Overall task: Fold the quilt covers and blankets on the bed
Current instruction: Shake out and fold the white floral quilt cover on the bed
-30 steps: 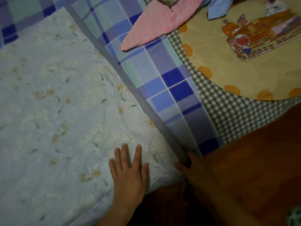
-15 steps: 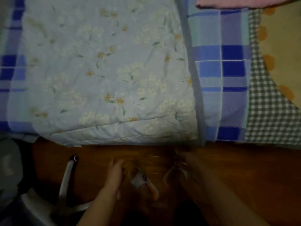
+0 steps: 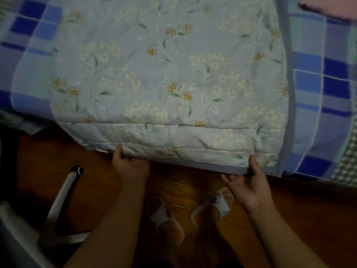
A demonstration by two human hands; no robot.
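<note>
At the left edge of the view, a white frame [image 3: 63, 192] with a black-tipped bar stands on the wooden floor [image 3: 309, 209], below the hanging side of the blue checked sheet [image 3: 32, 60] that covers the bed. Just right of it, the left hand [image 3: 130, 165] grips the near hem of the floral quilt [image 3: 170, 80]: the thumb lies on top of the pale fabric and the fingers [image 3: 133, 158] curl under the grey binding, clamped on the edge. The quilt itself is spread flat over the bed, light blue with cream and yellow blossoms, its near edge drooping over the bedside toward the floor between the two hands. Below that edge, on the floor between the forearms, a pair of slippers [image 3: 193, 213] with orange soles is worn on the person's feet. Further right, the right hand [image 3: 249, 186] holds the same hem near the quilt's corner, thumb pressed on the top face and fingers [image 3: 229, 177] tucked beneath the grey border, pinching it. Right of the quilt's grey side binding, the checked sheet shows again, and beyond it a strip of green gingham fabric [image 3: 347, 161] runs along the frame edge. In the top right corner, a pink cloth [image 3: 332, 6] lies on the sheet.
</note>
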